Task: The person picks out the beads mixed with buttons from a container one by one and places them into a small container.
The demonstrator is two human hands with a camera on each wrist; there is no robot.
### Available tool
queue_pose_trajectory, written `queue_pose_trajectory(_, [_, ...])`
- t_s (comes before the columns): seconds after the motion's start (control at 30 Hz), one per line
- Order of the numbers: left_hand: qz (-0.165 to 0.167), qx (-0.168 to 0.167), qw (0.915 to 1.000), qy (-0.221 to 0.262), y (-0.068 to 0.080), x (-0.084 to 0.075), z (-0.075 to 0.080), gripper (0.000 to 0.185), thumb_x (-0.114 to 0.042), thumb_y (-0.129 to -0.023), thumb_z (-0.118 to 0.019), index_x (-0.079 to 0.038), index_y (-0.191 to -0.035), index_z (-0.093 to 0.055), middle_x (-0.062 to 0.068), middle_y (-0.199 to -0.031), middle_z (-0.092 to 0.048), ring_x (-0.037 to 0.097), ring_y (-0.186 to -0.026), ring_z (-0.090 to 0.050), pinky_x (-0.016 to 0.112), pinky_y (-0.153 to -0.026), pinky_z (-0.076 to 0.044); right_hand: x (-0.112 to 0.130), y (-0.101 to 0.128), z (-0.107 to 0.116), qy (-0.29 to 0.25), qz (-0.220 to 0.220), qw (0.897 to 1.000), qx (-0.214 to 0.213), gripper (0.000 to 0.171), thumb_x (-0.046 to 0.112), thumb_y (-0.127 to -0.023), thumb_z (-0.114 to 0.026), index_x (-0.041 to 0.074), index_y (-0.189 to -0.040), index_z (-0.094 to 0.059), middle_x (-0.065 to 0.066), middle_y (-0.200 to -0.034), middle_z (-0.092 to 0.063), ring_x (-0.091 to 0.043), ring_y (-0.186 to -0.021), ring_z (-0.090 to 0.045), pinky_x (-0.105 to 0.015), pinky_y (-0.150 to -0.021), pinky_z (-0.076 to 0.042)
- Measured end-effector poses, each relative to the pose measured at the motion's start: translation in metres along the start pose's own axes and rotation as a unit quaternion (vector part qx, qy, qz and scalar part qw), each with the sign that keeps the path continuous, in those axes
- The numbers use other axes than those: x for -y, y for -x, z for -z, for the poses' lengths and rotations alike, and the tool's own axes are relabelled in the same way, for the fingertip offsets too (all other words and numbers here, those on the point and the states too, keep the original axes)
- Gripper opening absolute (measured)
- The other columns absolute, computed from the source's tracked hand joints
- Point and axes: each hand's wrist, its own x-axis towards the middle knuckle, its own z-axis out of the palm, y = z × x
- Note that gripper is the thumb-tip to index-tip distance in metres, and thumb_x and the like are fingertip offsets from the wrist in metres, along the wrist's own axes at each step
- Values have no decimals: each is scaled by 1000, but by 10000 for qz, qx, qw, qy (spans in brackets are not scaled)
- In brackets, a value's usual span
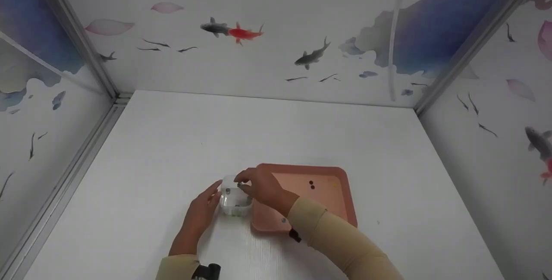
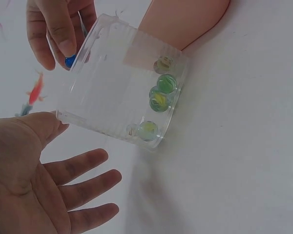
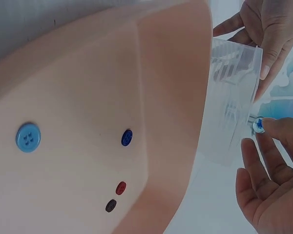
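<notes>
The left hand (image 1: 200, 211) is open, its fingers straight and spread, and its thumb rests against the near wall of a small clear plastic box (image 1: 235, 201) that stands on the white counter (image 1: 172, 150), just left of a pink tray (image 1: 340, 185) and touching its edge. The right hand (image 1: 258, 185) reaches over the box from the tray side and pinches a blue marble (image 2: 70, 61) between thumb and fingertips, right at the box's upper rim. In the right wrist view the same marble (image 3: 259, 126) sits at the tip of a finger beside the box wall (image 3: 232, 112), with the other fingers loosely curled below it.

Inside the box, seen from the left wrist, several glass marbles lie against one wall: a green one (image 2: 166, 83), a yellow-green one (image 2: 158, 100), a pale one (image 2: 147, 130) and a cloudy one (image 2: 162, 63) at the end nearest the tray.

The tray holds buttons: a large light-blue button (image 3: 28, 137), a small dark-blue button (image 3: 127, 137), a small red button (image 3: 120, 187) and a small black button (image 3: 110, 205), all lying apart on its flat floor. Both arms wear beige sleeves (image 1: 336, 241)
</notes>
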Motion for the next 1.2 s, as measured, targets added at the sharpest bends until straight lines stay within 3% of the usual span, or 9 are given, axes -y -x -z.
queue_pose_trajectory(0.57, [-48, 45, 10000, 14, 0, 1, 0, 44, -26, -104, -44, -18, -147, -42, 17, -139, -53, 39, -128, -48, 58, -105, -37, 2, 0, -10, 624, 266, 9976, 124, 21, 11, -92, -66, 14, -113, -73, 2, -111, -70, -11, -105, -64, -26, -90, -52])
queue_pose_trajectory(0.87, [-124, -1, 9999, -35, -2, 3, -1, 44, -27, -104, -45, -16, -146, -44, 17, -138, -54, 38, -126, -50, 56, -104, -38, 2, 0, -12, 1133, 652, 9913, 137, 21, 12, -91, -69, 14, -111, -73, 4, -109, -71, -11, -105, -65, -25, -89, -52])
queue_pose_trajectory(1.2, [-157, -18, 9999, -17, -1, 2, 0, 43, -25, -104, -45, -16, -146, -44, 17, -138, -54, 39, -126, -51, 56, -104, -39, 1, -1, -12, 1286, 762, 9887, 66, 25, 6, -89, -67, 14, -112, -72, 3, -111, -71, -12, -107, -64, -26, -91, -51])
